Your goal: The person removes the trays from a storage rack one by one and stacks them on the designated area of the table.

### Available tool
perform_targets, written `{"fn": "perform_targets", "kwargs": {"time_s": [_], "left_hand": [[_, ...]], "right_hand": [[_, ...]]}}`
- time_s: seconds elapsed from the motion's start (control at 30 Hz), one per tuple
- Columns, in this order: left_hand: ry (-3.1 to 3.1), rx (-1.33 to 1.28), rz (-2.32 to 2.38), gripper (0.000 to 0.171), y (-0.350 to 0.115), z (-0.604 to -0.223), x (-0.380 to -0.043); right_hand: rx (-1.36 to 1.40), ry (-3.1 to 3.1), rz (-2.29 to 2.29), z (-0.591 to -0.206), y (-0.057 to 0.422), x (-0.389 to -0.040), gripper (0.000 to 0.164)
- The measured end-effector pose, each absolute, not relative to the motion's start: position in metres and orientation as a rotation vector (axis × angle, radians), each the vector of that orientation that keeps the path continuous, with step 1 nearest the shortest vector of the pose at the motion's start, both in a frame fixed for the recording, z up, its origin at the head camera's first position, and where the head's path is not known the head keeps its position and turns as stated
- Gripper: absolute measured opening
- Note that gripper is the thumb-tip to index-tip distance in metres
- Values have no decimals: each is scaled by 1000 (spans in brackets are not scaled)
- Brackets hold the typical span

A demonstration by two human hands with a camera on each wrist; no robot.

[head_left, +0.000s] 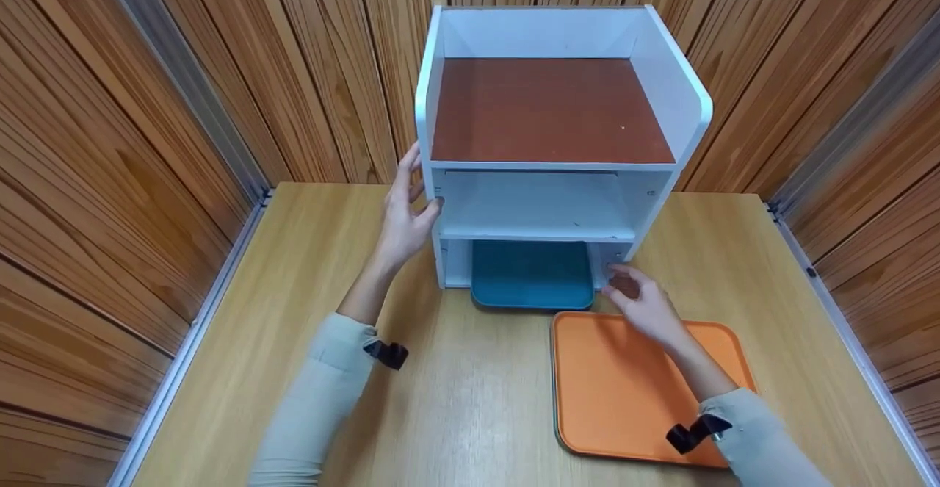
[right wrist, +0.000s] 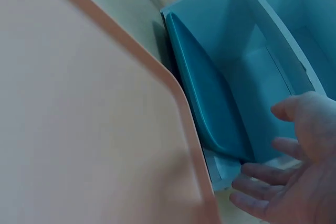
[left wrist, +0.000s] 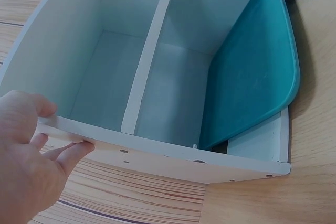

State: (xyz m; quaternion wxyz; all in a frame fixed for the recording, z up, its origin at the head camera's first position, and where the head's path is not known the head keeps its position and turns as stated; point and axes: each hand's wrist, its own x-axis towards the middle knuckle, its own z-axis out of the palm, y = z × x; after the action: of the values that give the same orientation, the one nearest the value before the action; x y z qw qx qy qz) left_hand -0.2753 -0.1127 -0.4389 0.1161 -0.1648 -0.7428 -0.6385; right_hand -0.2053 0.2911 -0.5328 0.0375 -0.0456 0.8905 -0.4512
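Observation:
A white shelf unit (head_left: 543, 204) with a brown top board stands against the back wall. My left hand (head_left: 408, 211) grips its left side panel, thumb at the front edge and fingers on the outer face; the left wrist view shows this left hand (left wrist: 39, 150) up close. A teal tray (head_left: 532, 278) lies in the bottom compartment, its front end jutting out. Beside the lower right front edge of the unit is my right hand (head_left: 642, 303), above an orange tray's far edge. In the right wrist view, the right hand (right wrist: 294, 166) has loosely bent, spread fingers holding nothing.
The orange tray (head_left: 631, 391) lies flat on the wooden table (head_left: 455, 413) at front right, with a darker rim showing beneath it. Wood-panelled walls (head_left: 323, 68) enclose the back and sides. Metal rails (head_left: 202, 311) run along the table's side edges.

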Motion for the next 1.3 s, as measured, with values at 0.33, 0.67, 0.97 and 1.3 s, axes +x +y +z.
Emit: {"fn": "perform_targets", "kwargs": {"time_s": [0.33, 0.67, 0.97, 1.3], "left_hand": [[-2169, -479, -1866, 84, -112, -438, -277], [-2174, -499, -1858, 84, -112, -437, -276], [-2190, -452, -1867, 83, -112, -437, -274], [-2187, -450, -1875, 85, -111, -437, -275]], "right_hand": [[-29, 2705, -1460, -540, 268, -214, 59], [125, 2626, -1535, -556, 249, -218, 67], [145, 2538, -1666, -561, 240, -219, 71], [323, 2282, -1883, -555, 238, -219, 87]]}}
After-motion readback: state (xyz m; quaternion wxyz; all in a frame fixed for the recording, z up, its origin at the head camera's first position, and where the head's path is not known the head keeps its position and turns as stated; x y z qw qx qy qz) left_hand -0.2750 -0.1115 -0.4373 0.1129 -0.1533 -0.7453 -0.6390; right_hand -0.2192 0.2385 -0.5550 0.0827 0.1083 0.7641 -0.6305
